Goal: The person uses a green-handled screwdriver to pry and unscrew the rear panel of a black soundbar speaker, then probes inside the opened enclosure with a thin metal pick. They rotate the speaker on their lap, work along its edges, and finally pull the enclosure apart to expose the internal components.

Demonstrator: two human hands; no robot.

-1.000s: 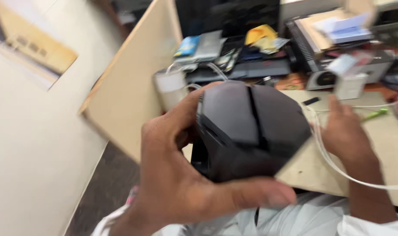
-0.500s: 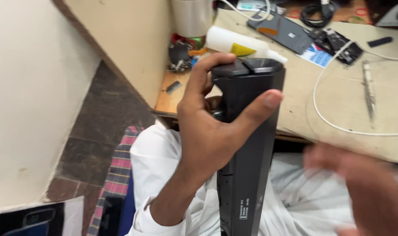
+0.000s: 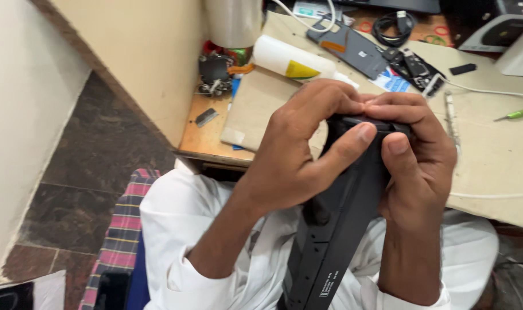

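A: Black matte plastic, long slab-like device (image 3: 336, 229), held on end over the lap, lower end out of frame, top end level with the counter (image 3: 491, 155) edge. Half a second ago only the left hand (image 3: 296, 155) had it and the right hand (image 3: 419, 166) was off to the side, blurred. Now both are on the top end.

B: Grip state?

A: Left grip wrapped around the upper body, thumb pressed across the front face. Right grip clamped on the top corner, fingers curled over the cap, thumb flat against the front. Both pressed tight on the device, nothing spread. My read: I've gone from carrying it to working the top end, prying or snapping something.

B: Surfaces?

A: Device is smooth, hard-edged, with a small white label low on one side. Counter is covered in tan cardboard, wood showing at the left edge. On it: white plastic bottle (image 3: 290, 60) lying on its side, dark flat panel (image 3: 353, 49), thin white cable (image 3: 491, 92), green pen (image 3: 516, 113). Dark stone floor (image 3: 95, 166) at left.
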